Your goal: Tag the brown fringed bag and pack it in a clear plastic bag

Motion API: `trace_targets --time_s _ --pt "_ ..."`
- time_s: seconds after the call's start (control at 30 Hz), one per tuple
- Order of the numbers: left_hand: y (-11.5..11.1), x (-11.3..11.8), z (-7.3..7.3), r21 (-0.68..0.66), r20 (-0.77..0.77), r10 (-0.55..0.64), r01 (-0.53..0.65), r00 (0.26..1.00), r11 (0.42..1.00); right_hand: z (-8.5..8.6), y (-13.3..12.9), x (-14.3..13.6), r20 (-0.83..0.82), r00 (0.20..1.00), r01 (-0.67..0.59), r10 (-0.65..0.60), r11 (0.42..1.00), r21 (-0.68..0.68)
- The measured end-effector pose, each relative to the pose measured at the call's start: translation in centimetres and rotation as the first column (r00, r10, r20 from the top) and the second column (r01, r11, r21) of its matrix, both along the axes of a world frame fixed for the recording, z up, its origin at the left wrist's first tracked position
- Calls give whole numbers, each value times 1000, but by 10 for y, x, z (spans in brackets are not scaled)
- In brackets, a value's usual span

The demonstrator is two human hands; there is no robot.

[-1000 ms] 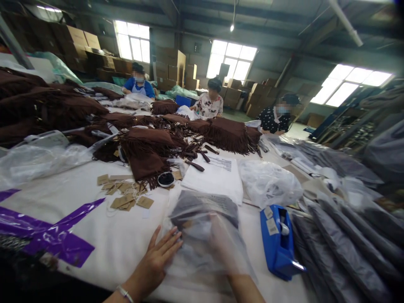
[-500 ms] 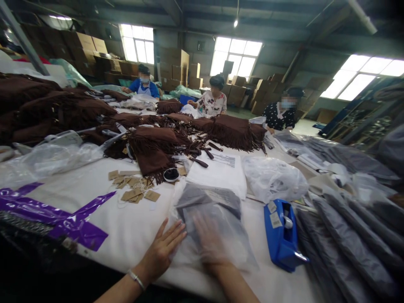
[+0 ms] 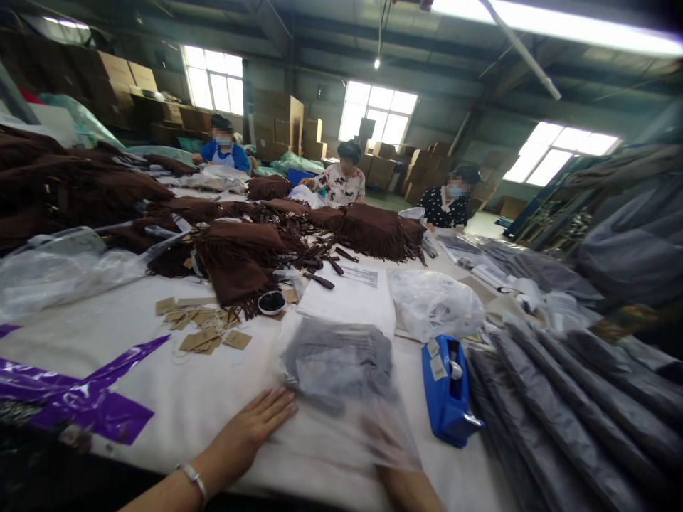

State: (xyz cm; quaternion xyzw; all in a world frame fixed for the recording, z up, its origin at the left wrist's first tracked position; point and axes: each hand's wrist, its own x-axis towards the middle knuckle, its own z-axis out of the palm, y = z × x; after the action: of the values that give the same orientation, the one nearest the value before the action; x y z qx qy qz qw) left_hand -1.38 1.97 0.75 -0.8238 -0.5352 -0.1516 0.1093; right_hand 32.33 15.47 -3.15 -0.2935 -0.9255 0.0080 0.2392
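Note:
A clear plastic bag point(image 3: 341, 434) with a dark grey folded item point(image 3: 341, 355) inside lies on the white-covered table in front of me. My left hand point(image 3: 256, 427) rests flat at the bag's lower left edge, fingers together and stretched out, holding nothing. My right hand point(image 3: 387, 437) shows hazily through the plastic at the bag's lower right; its fingers are blurred by motion and veiled by the film. Just right of the bag stands a blue tape dispenser point(image 3: 448, 398).
Brown fringed bags point(image 3: 368, 227) pile up across the table's far side. Cardboard tags point(image 3: 205, 331) lie left, beside a small black-filled dish point(image 3: 272, 304). Crumpled plastic point(image 3: 435, 302) and grey packed bundles point(image 3: 544, 398) are on the right. Purple tape point(image 3: 96, 405) marks the left edge. Three people sit opposite.
My right hand has moved down and right across the bag, toward its lower right corner. My left hand stays at the left edge. The camera view has turned to the right.

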Motion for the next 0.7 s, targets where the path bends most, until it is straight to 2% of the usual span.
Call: trace_targets --time_s 0.07,0.17,0.23,0.3,0.33,0.37,0.43,0.47,0.5,0.53,0.57,0.6,0.63,0.7 --pt "-1 1 6 -43 -5 -19 19 1000 999 5 -23 17 82 996 -26 28 999 -28" --pt "-5 3 17 -136 -13 -76 73 997 988 17 -45 25 253 956 -119 146 986 -119" --pt "-11 5 23 -180 -3 -111 109 994 978 30 -53 25 285 948 -93 145 978 -187" --pt "-17 6 24 -192 -4 -118 115 993 975 52 -59 23 271 953 -48 137 949 -311" --pt "-20 6 24 -190 -9 -113 110 994 976 67 -63 22 258 948 -66 187 907 -416" --pt "-22 6 24 -183 -9 -108 105 994 978 84 -66 19 228 934 -113 276 833 -542" --pt "-24 5 22 -178 12 -109 109 994 978 120 -69 9 105 896 -220 431 636 -739" --pt "-24 5 21 -188 34 -114 118 993 975 134 -68 2 44 908 -236 416 597 -767" --pt "-24 5 20 -207 57 -119 128 991 970 144 -65 -6 9 938 -227 346 633 -740" --pt "-23 5 20 -236 77 -121 136 990 962 147 -61 -14 1 966 -190 260 710 -678" --pt "-22 4 19 -277 97 -115 138 989 951 144 -54 -21 17 977 -161 214 783 -601" --pt "-21 4 19 -324 119 -101 135 988 936 136 -47 -26 56 974 -158 220 834 -529" --pt "-20 3 19 -375 144 -76 126 987 918 123 -40 -29 115 955 -184 272 853 -488" --pt "-18 2 21 -475 206 -20 117 978 872 94 -29 -26 219 887 -259 406 831 -492"
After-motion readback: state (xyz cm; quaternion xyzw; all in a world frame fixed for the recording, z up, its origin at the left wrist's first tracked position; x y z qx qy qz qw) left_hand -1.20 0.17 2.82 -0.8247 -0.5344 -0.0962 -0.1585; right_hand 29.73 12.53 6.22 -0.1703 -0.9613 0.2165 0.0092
